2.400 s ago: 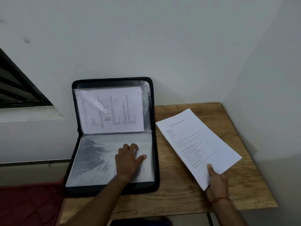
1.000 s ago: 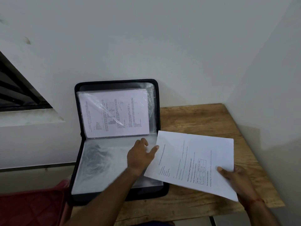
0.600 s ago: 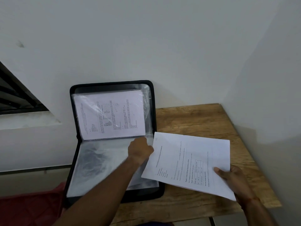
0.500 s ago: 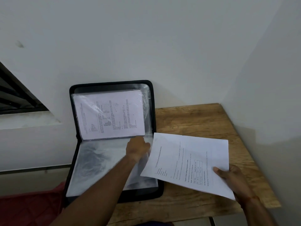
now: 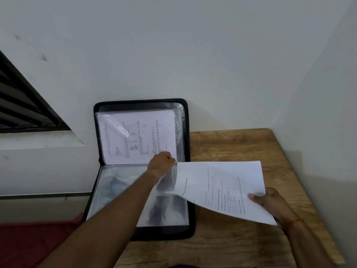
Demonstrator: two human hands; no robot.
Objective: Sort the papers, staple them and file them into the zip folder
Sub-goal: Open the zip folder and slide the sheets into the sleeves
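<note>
The left hand (image 5: 161, 163), fingers curled, seemingly pinched the clear sleeve (image 5: 167, 180) inside the open zip folder (image 5: 164, 232). The right hand (image 5: 270, 205) gripped the printed papers (image 5: 222, 186) — thumb on top.

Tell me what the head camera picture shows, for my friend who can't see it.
A person's left hand pinches the edge of a clear sleeve in an open black zip folder, while the right hand holds printed papers right beside it. The folder sits on a wooden table, its upper half leaning against a white wall.
</note>
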